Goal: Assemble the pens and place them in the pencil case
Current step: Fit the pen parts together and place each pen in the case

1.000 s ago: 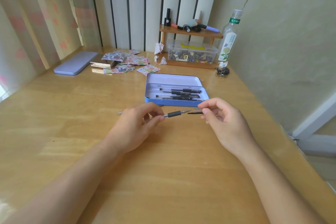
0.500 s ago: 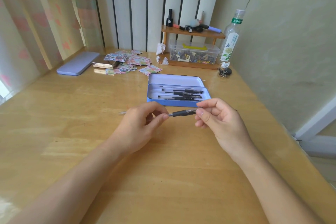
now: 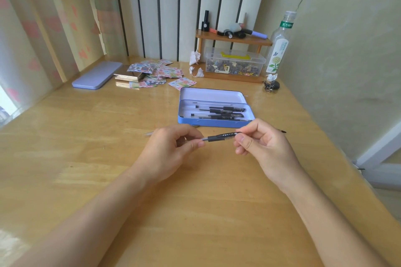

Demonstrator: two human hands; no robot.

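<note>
Both hands pinch slim rubber-gripped pen: left hand, right hand.

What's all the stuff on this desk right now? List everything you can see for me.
pencil case: one, blue tin, open, desk centre
pens in case: several, black and clear; exact count unclear
held pen: one, black grip, between both hands
lid: one, lilac, far left
stickers: a scattered pile, multicoloured, behind the case
storage box: one, clear, under the small shelf
wooden shelf: one, brown, far edge, holding small bottles
bottle: one, clear with green label, far right
crumpled paper: a few white bits, beside the box
desk: one, light wood
left hand: one, pinching the pen's clear end
right hand: one, pinching the pen's other end
</note>
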